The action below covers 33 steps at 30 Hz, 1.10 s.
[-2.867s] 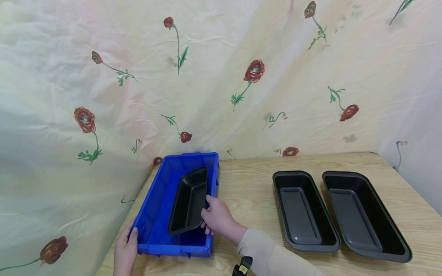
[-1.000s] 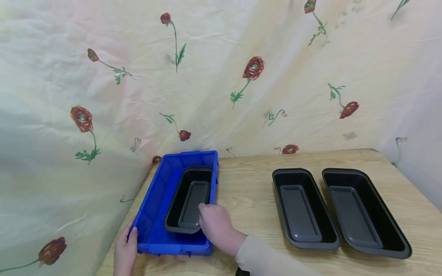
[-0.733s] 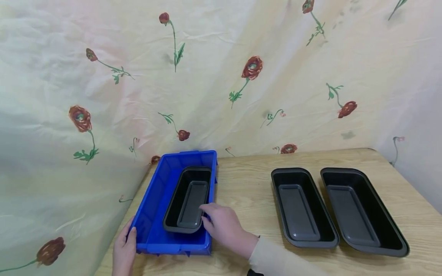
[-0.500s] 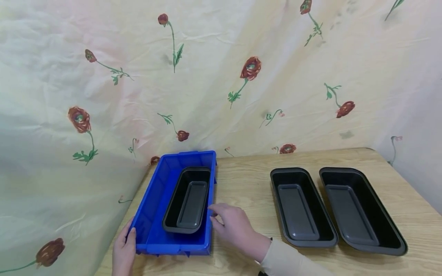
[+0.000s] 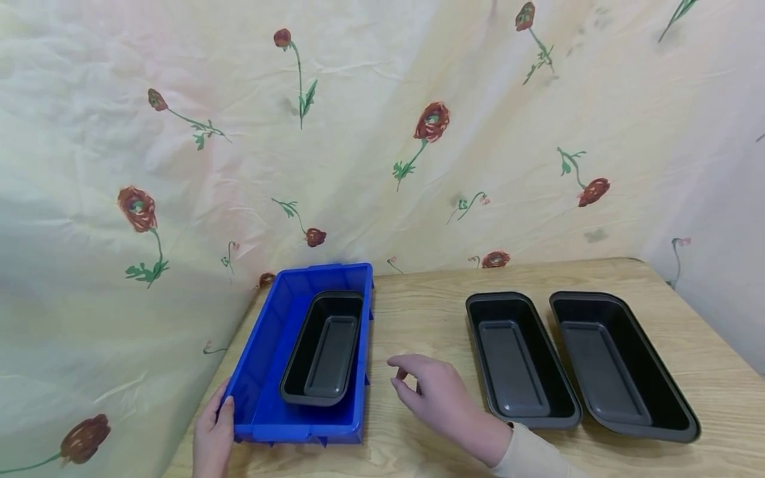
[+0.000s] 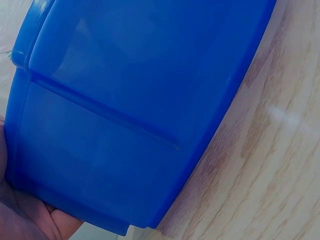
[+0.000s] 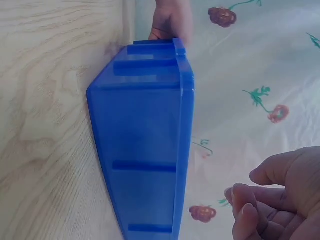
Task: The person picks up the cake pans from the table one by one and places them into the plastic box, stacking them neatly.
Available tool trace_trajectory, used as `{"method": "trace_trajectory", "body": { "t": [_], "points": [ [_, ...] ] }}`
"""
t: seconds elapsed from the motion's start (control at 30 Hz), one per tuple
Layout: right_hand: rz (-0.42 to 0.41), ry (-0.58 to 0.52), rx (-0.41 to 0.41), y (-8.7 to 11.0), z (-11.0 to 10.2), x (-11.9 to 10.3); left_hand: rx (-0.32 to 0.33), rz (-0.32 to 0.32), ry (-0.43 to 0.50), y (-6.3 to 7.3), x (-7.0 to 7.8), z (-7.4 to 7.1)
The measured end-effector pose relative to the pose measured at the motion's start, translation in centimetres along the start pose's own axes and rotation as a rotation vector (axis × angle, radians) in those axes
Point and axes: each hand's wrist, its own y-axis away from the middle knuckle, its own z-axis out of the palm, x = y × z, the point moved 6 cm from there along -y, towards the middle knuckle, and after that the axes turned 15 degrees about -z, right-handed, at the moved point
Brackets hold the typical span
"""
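Since the earlier frame, the person's right hand (image 5: 439, 398) has moved off the black pan (image 5: 331, 355) and now holds nothing, its fingers loosely bent above the wooden table (image 5: 412, 312). To its left, that pan lies inside the blue bin (image 5: 335, 435), whose near-left corner the left hand (image 5: 214, 431) grips. Right of the right hand sit a second pan (image 5: 510, 365) and, farther right, a third pan (image 5: 606, 372).
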Motion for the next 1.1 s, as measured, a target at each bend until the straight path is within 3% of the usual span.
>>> {"method": "trace_trajectory", "body": {
  "t": [0.23,0.47,1.1],
  "points": [
    [0.066,-0.048,-0.034,1.9,-1.7,0.7,0.002,-0.016,0.017,-0.1,-0.2,0.1],
    [0.090,-0.003,0.025,3.9,-3.3,1.6,0.024,0.002,0.036,-0.1,-0.3,0.0],
    [0.279,0.074,0.046,7.6,-8.5,4.0,0.002,-0.001,0.035,-0.3,-0.4,0.0]
  ]
}}
